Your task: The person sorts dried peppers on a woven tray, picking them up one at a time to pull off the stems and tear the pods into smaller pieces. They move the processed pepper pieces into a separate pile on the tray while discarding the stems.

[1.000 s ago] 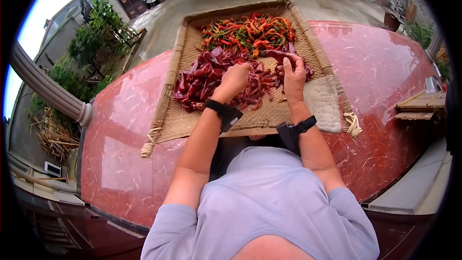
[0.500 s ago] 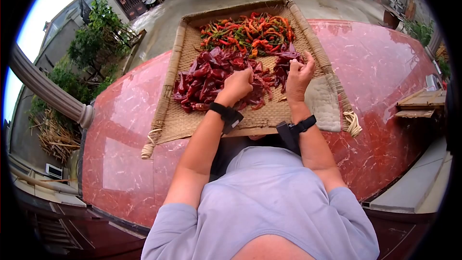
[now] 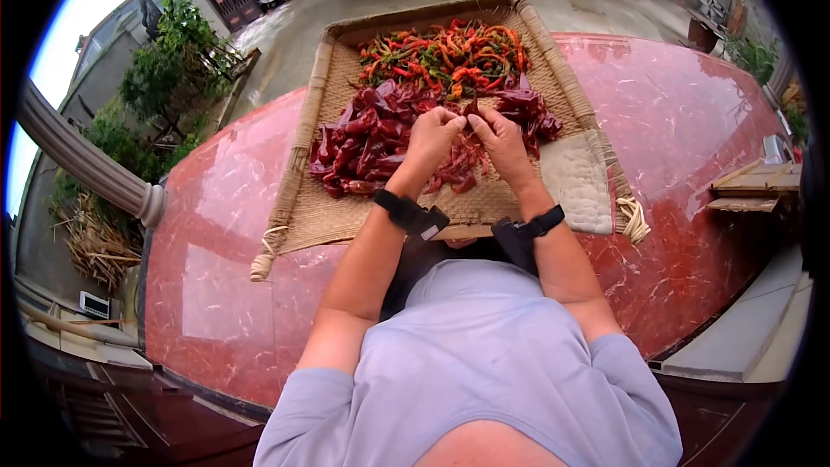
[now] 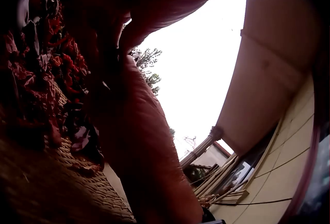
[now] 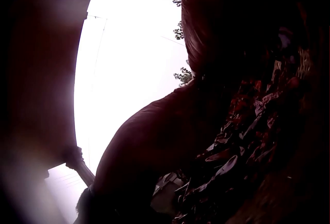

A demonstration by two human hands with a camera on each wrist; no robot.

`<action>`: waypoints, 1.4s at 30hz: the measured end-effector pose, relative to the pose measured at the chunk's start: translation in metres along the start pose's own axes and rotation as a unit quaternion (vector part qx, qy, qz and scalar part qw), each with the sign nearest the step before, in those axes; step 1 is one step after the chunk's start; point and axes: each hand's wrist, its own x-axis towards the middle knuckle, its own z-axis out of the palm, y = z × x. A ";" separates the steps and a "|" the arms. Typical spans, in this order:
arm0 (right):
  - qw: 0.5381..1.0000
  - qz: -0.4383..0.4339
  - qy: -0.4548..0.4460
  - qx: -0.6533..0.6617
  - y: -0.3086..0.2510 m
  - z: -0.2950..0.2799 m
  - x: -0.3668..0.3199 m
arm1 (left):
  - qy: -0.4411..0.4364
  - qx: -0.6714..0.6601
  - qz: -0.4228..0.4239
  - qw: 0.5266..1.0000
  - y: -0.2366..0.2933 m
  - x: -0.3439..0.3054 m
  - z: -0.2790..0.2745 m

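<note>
In the head view my left hand [image 3: 429, 145] and right hand [image 3: 506, 149] meet fingertip to fingertip over the tray. A dark red dried chili pepper [image 3: 471, 107] pokes up between them, pinched by the thumb and fingers of both hands. Its lower part is hidden behind the fingertips. To the left lies a large heap of dark red dried peppers [image 3: 363, 143]; a smaller pile of the same peppers [image 3: 543, 121] sits just beyond the right hand. Both wrist views are very dark, with the hands [image 4: 144, 131] almost in silhouette.
The woven tray [image 3: 294, 207] has a raised rim on three sides and a pale patch [image 3: 577, 186] at right. Thinner orange, red and green chilies [image 3: 450, 56] cover its far end. Below is a red marbled floor [image 3: 225, 294], with a column [image 3: 95, 156] at left.
My right hand has let go of a pepper at the right-hand pile and come back left to meet the left hand. A pepper now shows between their fingertips.
</note>
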 end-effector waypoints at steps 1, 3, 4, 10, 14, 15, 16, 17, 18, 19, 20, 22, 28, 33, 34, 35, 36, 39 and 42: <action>1.000 -0.010 0.022 -0.015 0.004 0.000 0.000 | -0.013 -0.007 -0.008 1.000 -0.004 0.003 -0.001; 0.998 0.006 0.063 -0.019 0.003 0.001 0.000 | 0.004 0.033 0.004 0.999 -0.011 0.010 -0.004; 0.996 0.032 0.082 -0.009 -0.004 0.001 -0.001 | 0.034 0.080 0.023 0.996 -0.015 0.013 -0.004; 0.986 0.022 0.167 -0.017 -0.003 -0.007 0.003 | 0.001 0.263 0.052 0.963 -0.032 0.024 -0.007; 0.975 -0.006 0.223 0.025 0.006 -0.016 0.010 | -0.022 0.341 0.078 0.937 -0.051 0.028 0.003; 0.972 -0.012 0.228 0.065 0.005 -0.020 0.013 | -0.052 0.332 0.043 0.941 -0.046 0.031 0.003; 0.967 -0.018 0.232 0.104 0.004 -0.024 0.014 | -0.083 0.322 0.008 0.943 -0.043 0.032 0.004; 0.962 -0.003 0.233 0.144 0.003 -0.029 0.014 | -0.073 0.339 0.019 0.938 -0.042 0.030 0.006; 0.950 -0.008 0.267 0.160 -0.005 -0.028 0.012 | -0.062 0.356 0.031 0.932 -0.041 0.030 0.009; 0.937 -0.014 0.300 0.176 -0.014 -0.024 0.011 | -0.052 0.372 0.042 0.926 -0.040 0.029 0.011; 0.923 -0.020 0.333 0.192 -0.019 -0.021 0.009 | -0.048 0.360 0.034 0.931 -0.039 0.030 0.010; 0.930 -0.007 0.328 0.163 -0.017 -0.028 0.005 | -0.040 0.336 0.017 0.941 -0.037 0.031 0.010; 0.959 -0.026 0.282 0.026 0.002 -0.025 0.005 | 0.092 0.213 0.056 0.971 -0.020 0.019 0.002; 0.992 0.029 0.113 -0.039 -0.014 -0.001 0.001 | 0.087 0.074 0.080 0.990 0.007 -0.003 0.005; 0.994 0.046 0.096 -0.012 -0.014 0.000 0.000 | 0.085 0.058 0.094 0.990 0.008 -0.008 0.009; 0.995 0.062 0.078 0.014 -0.012 0.001 -0.001 | 0.059 0.028 0.094 0.993 0.008 -0.011 0.012; 0.994 0.077 0.060 0.040 -0.010 0.001 0.001 | 0.052 0.024 0.100 0.993 0.012 -0.015 0.014; 0.993 0.083 0.057 0.068 -0.006 -0.002 0.003 | 0.050 0.008 0.125 0.991 0.006 -0.014 0.014; 0.991 0.086 0.066 0.074 -0.009 0.000 0.000 | 0.022 0.032 0.129 0.991 -0.001 -0.013 0.008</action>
